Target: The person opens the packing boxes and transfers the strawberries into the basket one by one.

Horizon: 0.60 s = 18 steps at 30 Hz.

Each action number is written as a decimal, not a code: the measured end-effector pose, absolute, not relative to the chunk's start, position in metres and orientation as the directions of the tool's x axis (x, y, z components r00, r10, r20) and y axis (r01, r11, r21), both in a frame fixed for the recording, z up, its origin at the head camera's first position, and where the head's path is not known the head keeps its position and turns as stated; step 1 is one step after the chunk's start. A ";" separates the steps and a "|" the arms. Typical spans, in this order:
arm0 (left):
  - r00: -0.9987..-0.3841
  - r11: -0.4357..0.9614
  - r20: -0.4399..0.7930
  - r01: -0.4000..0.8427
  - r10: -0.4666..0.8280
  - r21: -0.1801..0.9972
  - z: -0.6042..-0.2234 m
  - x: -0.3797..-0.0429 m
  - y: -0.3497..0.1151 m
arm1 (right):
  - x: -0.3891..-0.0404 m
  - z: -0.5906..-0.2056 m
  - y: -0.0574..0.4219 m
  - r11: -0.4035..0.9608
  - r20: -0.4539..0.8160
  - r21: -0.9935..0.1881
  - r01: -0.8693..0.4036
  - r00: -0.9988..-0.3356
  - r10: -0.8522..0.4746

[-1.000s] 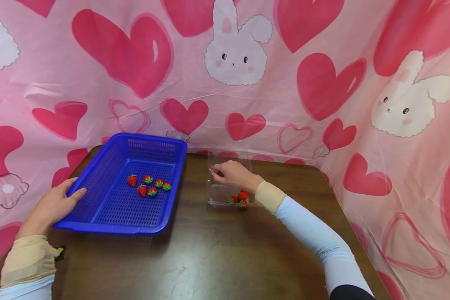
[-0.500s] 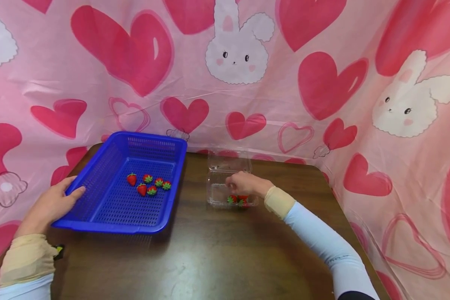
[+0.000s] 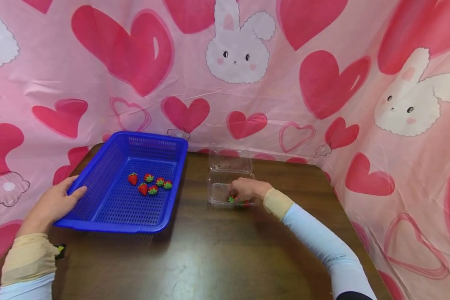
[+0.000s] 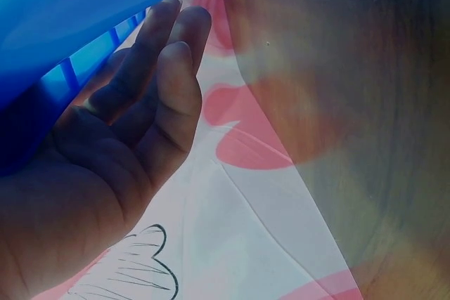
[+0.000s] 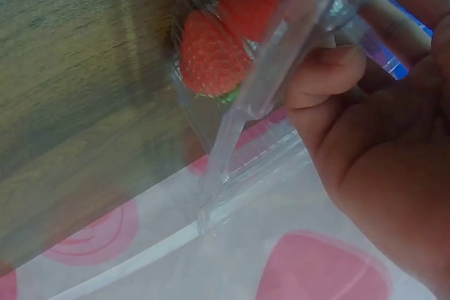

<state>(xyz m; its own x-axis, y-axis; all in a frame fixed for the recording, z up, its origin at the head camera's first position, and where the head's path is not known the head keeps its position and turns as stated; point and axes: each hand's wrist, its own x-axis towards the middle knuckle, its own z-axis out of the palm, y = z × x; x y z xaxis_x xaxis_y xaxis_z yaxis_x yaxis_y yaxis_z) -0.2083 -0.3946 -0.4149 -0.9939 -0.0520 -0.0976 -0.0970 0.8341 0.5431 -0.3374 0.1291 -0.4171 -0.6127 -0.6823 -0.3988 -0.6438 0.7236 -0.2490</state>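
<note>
My left hand grips the left rim of a blue plastic basket, thumb over the edge; in the left wrist view its fingers are bent below the rim. Several red strawberries with green caps lie in the basket. To its right, a clear plastic clamshell box stands with its lid raised. My right hand reaches down into this box, over a few strawberries. The right wrist view shows strawberries through the box wall, beside the thumb; the other fingertips are hidden.
Everything stands on a dark wooden table. A pink cloth with hearts and rabbits hangs behind and along the sides. A small black-and-yellow object lies by the left wrist.
My right hand has moved from above the box's lid hinge down and to the right, onto the strawberries in the box. The left hand and basket stay in place.
</note>
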 end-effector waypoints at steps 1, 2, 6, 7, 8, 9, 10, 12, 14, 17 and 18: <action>-0.994 0.835 -0.093 -0.094 -0.051 0.542 -0.415 -0.208 -0.394 | -0.337 -0.417 0.129 0.722 -0.398 -0.243 -0.648 -0.612 -0.683; -0.995 0.834 -0.091 -0.092 -0.050 0.543 -0.415 -0.208 -0.394 | -0.337 -0.417 0.129 0.722 -0.396 -0.236 -0.650 -0.614 -0.683; -0.995 0.835 -0.090 -0.091 -0.050 0.543 -0.415 -0.208 -0.394 | -0.337 -0.416 0.128 0.721 -0.383 -0.208 -0.661 -0.623 -0.682; -0.995 0.835 -0.091 -0.092 -0.051 0.542 -0.415 -0.209 -0.394 | -0.336 -0.416 0.127 0.720 -0.378 -0.203 -0.663 -0.626 -0.683; -0.994 0.836 -0.094 -0.094 -0.051 0.541 -0.415 -0.208 -0.394 | -0.337 -0.416 0.127 0.717 -0.369 -0.199 -0.668 -0.626 -0.687; -0.994 0.836 -0.097 -0.096 -0.051 0.540 -0.415 -0.208 -0.394 | -0.337 -0.415 0.127 0.714 -0.356 -0.199 -0.672 -0.629 -0.691; -0.994 0.836 -0.099 -0.097 -0.051 0.540 -0.415 -0.208 -0.394 | -0.337 -0.415 0.127 0.711 -0.340 -0.198 -0.674 -0.634 -0.695; -0.993 0.836 -0.106 -0.100 -0.051 0.540 -0.416 -0.208 -0.395 | -0.338 -0.416 0.128 0.703 -0.290 -0.209 -0.680 -0.643 -0.709; -0.992 0.834 -0.117 -0.106 -0.050 0.542 -0.416 -0.208 -0.395 | -0.339 -0.416 0.128 0.687 -0.216 -0.214 -0.694 -0.653 -0.726; -0.992 0.834 -0.120 -0.108 -0.050 0.541 -0.415 -0.208 -0.395 | -0.340 -0.416 0.128 0.675 -0.100 -0.233 -0.700 -0.673 -0.733; -0.992 0.836 -0.117 -0.105 -0.050 0.539 -0.415 -0.208 -0.394 | -0.339 -0.415 0.128 0.669 -0.064 -0.244 -0.702 -0.677 -0.733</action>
<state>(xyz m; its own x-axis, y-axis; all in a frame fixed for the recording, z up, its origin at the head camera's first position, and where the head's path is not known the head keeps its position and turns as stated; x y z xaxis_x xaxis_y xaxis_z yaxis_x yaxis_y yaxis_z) -0.2076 -0.3945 -0.4153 -0.9919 -0.0498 -0.1168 -0.1054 0.8358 0.5388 -0.3395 0.1283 -0.4153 -0.6771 -0.7331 -0.0642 -0.7017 0.6694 -0.2441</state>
